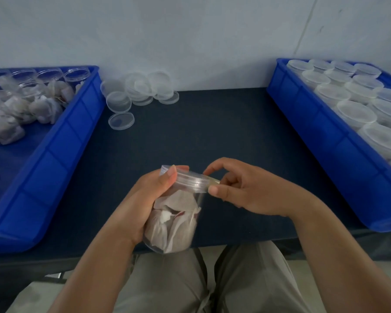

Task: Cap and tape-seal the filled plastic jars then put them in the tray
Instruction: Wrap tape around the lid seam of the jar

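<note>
Left hand [149,199] grips the capped jar [176,213] above the table's [212,132] near edge; right hand [239,190] pinches tape [212,182] at its lid [190,179].

Left hand [148,199] gripping, right hand [242,193] pinching

I count two hands [149,199] [246,195], one held jar [176,220], one tape strip [213,182], two blue trays [61,141] [314,132] and at least seven loose lids [121,121].

Dark navy table cover [212,132] spread across the centre. At 12 o'clock, pale grey-white wall [167,30], with a thin dark slanting line [306,26] toward 1 o'clock. At 6 o'clock, khaki trousers [167,285] under the table edge.
</note>
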`<state>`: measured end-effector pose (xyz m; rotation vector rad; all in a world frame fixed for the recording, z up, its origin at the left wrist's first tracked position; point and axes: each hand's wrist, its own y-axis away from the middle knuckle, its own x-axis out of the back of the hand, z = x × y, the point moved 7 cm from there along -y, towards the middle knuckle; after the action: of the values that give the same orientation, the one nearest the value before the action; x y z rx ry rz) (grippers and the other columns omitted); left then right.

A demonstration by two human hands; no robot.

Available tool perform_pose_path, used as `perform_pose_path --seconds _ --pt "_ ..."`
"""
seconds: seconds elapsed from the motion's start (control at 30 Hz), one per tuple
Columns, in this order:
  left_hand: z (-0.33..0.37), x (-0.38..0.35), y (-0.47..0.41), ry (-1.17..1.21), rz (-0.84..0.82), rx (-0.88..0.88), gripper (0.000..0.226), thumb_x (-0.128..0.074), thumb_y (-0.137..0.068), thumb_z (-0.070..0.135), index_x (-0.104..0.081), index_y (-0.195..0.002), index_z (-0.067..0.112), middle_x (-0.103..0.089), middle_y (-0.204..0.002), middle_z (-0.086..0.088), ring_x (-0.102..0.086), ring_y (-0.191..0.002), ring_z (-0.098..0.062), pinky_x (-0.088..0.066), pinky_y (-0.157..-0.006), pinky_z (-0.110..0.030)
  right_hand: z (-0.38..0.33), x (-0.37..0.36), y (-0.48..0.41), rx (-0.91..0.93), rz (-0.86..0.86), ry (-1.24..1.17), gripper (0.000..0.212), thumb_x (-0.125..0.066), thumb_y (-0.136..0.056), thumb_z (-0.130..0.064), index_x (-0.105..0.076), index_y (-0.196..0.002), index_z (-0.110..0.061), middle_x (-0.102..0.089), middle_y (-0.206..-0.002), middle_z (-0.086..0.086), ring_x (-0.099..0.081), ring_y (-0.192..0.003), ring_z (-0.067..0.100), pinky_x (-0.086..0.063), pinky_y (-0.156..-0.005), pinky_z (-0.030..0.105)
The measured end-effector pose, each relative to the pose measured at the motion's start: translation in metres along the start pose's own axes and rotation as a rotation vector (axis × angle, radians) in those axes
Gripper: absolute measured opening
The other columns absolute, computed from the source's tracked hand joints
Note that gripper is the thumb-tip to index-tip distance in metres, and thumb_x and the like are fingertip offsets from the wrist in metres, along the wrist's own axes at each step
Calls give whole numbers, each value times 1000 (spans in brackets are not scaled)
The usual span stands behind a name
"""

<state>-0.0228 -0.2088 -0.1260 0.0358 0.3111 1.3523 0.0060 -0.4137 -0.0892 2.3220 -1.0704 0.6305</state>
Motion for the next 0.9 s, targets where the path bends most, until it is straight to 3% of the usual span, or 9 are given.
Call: perform_pose_path --seconds 0.13,0.23,0.3,0.37,0.47,0.57,0.63,0.73,0.9 --pt "-2 -10 0 47 -217 -12 82 -65 -96 70 -63 -143 3 -69 -125 -22 -70 -99 -30 -58 -82 -41 -8 -9 -3 85 -37 42 67 -55 -84 -87 -43 -144 -61 -62 -118 -30 -65 -98 2 -48 -76 16" --pt "-1 -5 -4 1 -205 -3 90 -64 -90 79 -62 -146 8 -67 -133 -27 -67 -112 -39 -55 -93 -49 -12 -15 -4 119 -2 -17 80 -51 -85 -84 -37 -157 -52 -54 -123 -45 -61 -105 -3 -47 -82 9" --pt "0 -2 -5 -27 -180 -31 88 -66 -87 82 -63 -146 17 -66 -137 -25 -68 -118 -40 -57 -94 -49 -14 -19 -6 137 8 -69 74 -52 -88 -80 -41 -156 -52 -59 -128 -38 -63 -105 3 -50 -85 18" --pt "3 0 -7 -20 -142 -84 85 -71 -84 80 -65 -142 17 -70 -131 -24 -71 -109 -37 -60 -85 -45 -15 -20 -7 167 14 -105 65 -55 -91 -77 -51 -149 -49 -66 -129 -19 -66 -105 13 -56 -93 35" --pt "12 0 -8 -79 -115 -145 88 -70 -85 79 -67 -129 2 -70 -109 -29 -67 -90 -39 -56 -75 -48 -14 -17 -7 140 20 -153 80 -60 -85 -82 -45 -156 -47 -60 -138 -26 -62 -121 4 -54 -102 33" --pt "28 2 -5 -275 -69 -187 66 -58 -91 81 -75 -115 22 -77 -107 -8 -74 -91 -23 -59 -77 -39 -13 -19 -5 142 11 -144 77 -62 -83 -77 -42 -154 -52 -56 -134 -36 -61 -112 -1 -50 -91 19" --pt "33 4 -2 -420 -30 -169 69 -50 -86 91 -76 -113 32 -77 -109 -4 -76 -95 -21 -62 -81 -40 -13 -17 -5 158 62 -167 71 -63 -85 -73 -48 -150 -50 -58 -136 -32 -61 -112 1 -48 -91 19" --pt "41 1 4 -527 93 -213 73 -44 -77 100 -68 -118 45 -77 -108 14 -76 -95 -7 -59 -74 -18 -13 -16 -5 152 147 -228 65 -63 -83 -75 -56 -142 -47 -62 -130 -27 -63 -110 2 -50 -87 16" --pt "52 -15 16 -645 232 -349 38 -38 -97 75 -64 -115 54 -71 -112 22 -70 -102 1 -55 -72 -13 -10 -16 -4 97 260 -221 63 -67 -80 -80 -51 -136 -55 -60 -124 -36 -61 -110 -8 -51 -79 8"
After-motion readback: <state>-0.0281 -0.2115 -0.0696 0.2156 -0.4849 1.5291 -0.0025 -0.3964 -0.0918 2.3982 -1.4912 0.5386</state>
